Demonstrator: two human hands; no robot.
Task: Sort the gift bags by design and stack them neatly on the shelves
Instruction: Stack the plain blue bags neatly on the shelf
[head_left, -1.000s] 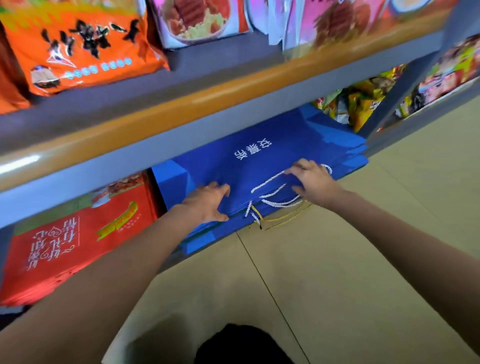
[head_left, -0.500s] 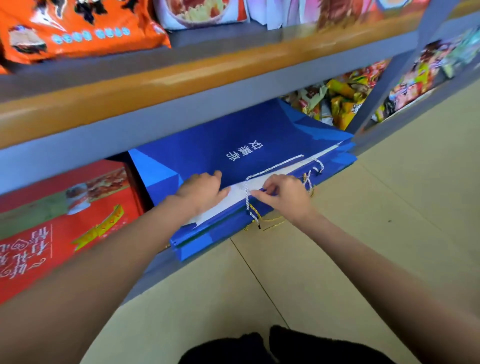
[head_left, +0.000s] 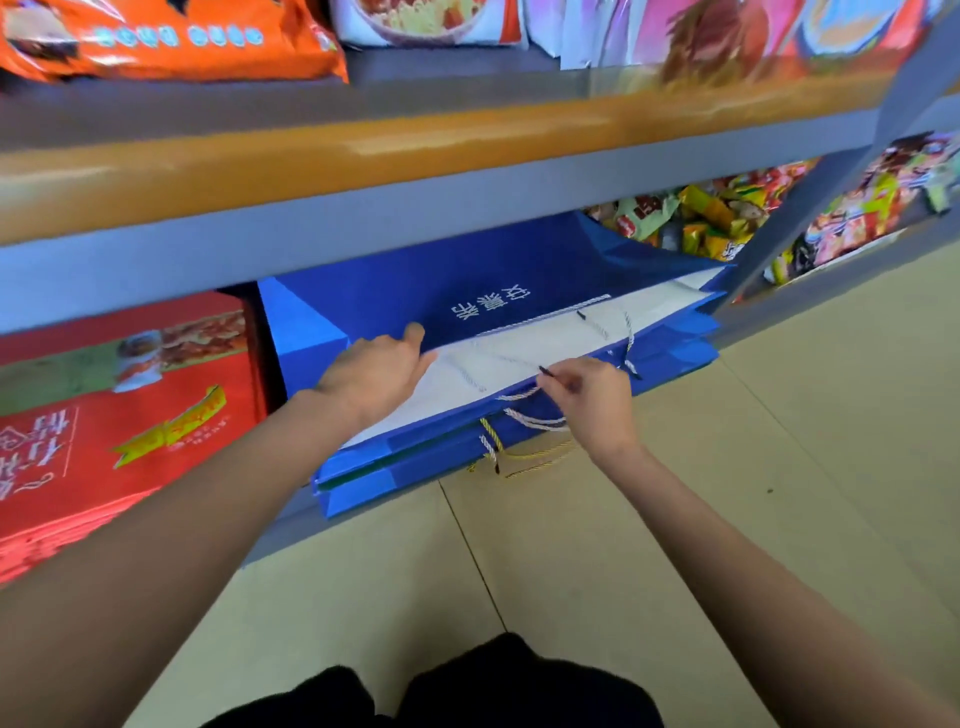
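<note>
A stack of flat blue gift bags (head_left: 498, 291) with white lettering lies on the bottom shelf (head_left: 280, 530), its mouth facing me. The top bag is spread open and shows its white inside (head_left: 524, 353). My left hand (head_left: 374, 376) lifts the upper blue panel at the opening's left end, thumb on top. My right hand (head_left: 597, 400) pinches a white cord handle (head_left: 535, 421) at the front rim. White and yellow cords dangle below the stack's edge. To the left lies a pile of red gift bags (head_left: 124, 415).
The grey and orange upper shelf edge (head_left: 415, 156) hangs directly over the bags, carrying snack packets (head_left: 171, 36). Loose snack packs (head_left: 701, 218) sit right of the blue stack behind a slanted grey upright (head_left: 810, 208). Beige floor tiles (head_left: 727, 519) lie below.
The top blue bag has been pulled open wider, showing more white inside. My right hand moved from the flat bag surface to the front rim and took the cord; the view dropped lower.
</note>
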